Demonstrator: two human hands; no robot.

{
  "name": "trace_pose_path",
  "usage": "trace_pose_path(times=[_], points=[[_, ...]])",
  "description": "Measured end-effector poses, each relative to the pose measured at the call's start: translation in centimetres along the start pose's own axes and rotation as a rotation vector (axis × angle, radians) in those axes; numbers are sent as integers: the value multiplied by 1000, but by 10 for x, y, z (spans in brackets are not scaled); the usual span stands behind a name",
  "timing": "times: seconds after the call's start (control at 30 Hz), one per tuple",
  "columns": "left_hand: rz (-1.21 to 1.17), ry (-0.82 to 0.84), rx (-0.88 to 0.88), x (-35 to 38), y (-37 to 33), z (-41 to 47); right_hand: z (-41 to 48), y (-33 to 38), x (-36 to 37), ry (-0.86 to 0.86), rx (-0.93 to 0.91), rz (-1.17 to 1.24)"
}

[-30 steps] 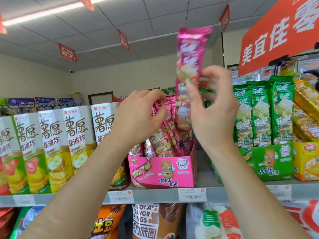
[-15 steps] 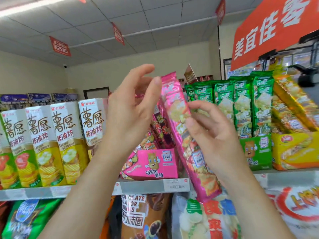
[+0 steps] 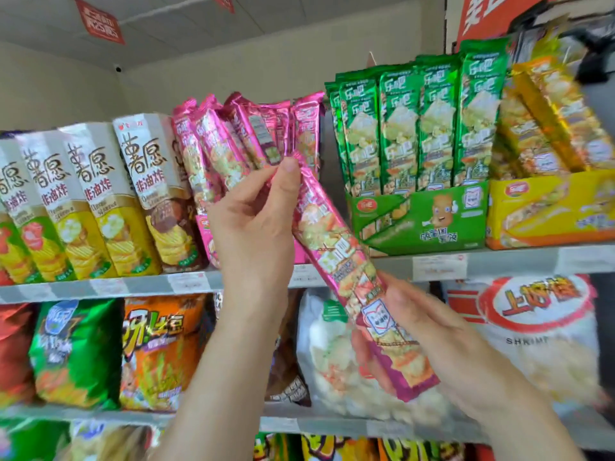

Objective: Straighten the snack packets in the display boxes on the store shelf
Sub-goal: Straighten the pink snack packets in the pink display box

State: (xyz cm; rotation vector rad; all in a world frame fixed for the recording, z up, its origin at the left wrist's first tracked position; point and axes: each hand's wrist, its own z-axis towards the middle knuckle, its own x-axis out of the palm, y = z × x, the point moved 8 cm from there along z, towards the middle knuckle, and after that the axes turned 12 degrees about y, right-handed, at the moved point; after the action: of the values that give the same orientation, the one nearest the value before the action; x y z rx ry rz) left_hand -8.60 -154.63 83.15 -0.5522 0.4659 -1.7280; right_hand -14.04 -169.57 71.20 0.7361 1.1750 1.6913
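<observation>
I hold one pink packet (image 3: 352,271) slantwise in front of the shelf (image 3: 499,261), its top end up and left, its bottom end down and right, out of any box. My left hand (image 3: 253,227) pinches the top end between thumb and curled fingers. My right hand (image 3: 432,337) grips the lower part, thumb on the printed front and fingers (image 3: 366,354) behind it. Just behind my left hand the other pink packets (image 3: 239,141) stand leaning and fanned unevenly in the pink box (image 3: 204,234), most of which my hand hides. To the right, the green packets (image 3: 419,124) stand upright in a tidy row in the green box (image 3: 432,217). Beyond that, the yellow packets (image 3: 545,118) tilt to the left in the yellow box (image 3: 549,207). To the left of the pink box stands a row of tall chip cartons (image 3: 100,201). On the shelf below are large bags, among them a white shrimp bag (image 3: 539,331) on the right and an orange bag (image 3: 156,347) on the left.
</observation>
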Motion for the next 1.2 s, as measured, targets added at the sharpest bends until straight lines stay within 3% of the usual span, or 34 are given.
trace_pose_path(times=[0.13, 0.23, 0.67, 0.9, 1.03, 1.2], points=[[-114, -90, -169, -1, 24, -24, -21, -14, 2, -30, 6, 93], [-210, -61, -266, 9, 34, -40, -37, -19, 3, -104, 17, 77], [-148, -20, -395, 53, 39, -118, -82, -6, 0, -330, -48, -467], [-158, 99, -438, 67, 34, -133, -94, 0, -5, -416, -82, -579], [-211, 163, -471, 72, 32, -145, -95, 5, -6, -403, -123, -570], [-190, 89, -403, 60, 21, -144, -92, -15, -5, -186, -27, -304]])
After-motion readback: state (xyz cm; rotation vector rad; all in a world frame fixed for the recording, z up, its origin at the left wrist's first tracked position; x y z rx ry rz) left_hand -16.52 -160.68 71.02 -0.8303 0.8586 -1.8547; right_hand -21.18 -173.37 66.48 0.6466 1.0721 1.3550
